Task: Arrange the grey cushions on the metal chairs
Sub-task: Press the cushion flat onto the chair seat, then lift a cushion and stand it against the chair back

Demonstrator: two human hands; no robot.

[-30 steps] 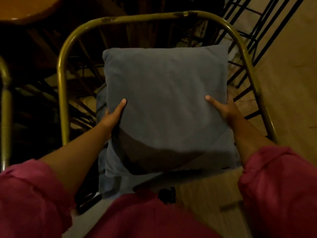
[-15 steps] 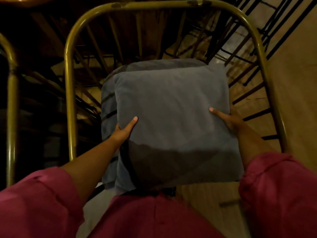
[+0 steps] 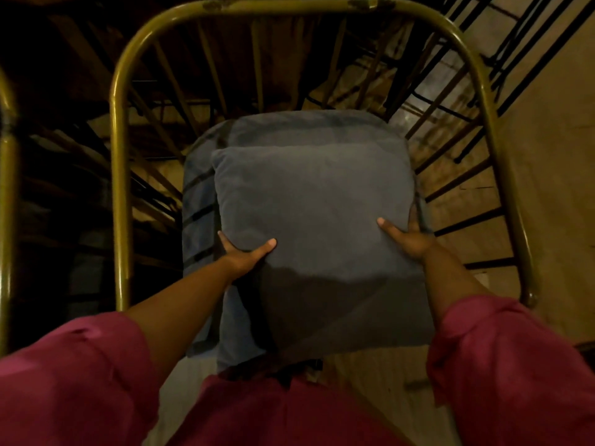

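I hold a grey cushion [image 3: 317, 220] flat in front of me, over the seat of a metal chair. My left hand [image 3: 246, 252] grips its left edge, thumb on top. My right hand [image 3: 407, 239] grips its right edge the same way. Under it lies a second grey cushion [image 3: 206, 188] on the seat, showing at the back and along the left side. The chair's brass-coloured tube frame [image 3: 120, 188] arches around both cushions, with thin dark bars fanning out inside it. Whether the held cushion touches the lower one I cannot tell.
Another brass-coloured chair tube [image 3: 6, 204] stands at the far left edge. The floor [image 3: 553, 149] on the right is pale and tan. The area behind the chair is dark, with wooden legs and bars dimly visible.
The cushion has come down and toward me, from up against the chair back to low over the seat. The second cushion beneath has come into view behind it. Both hands kept their grip.
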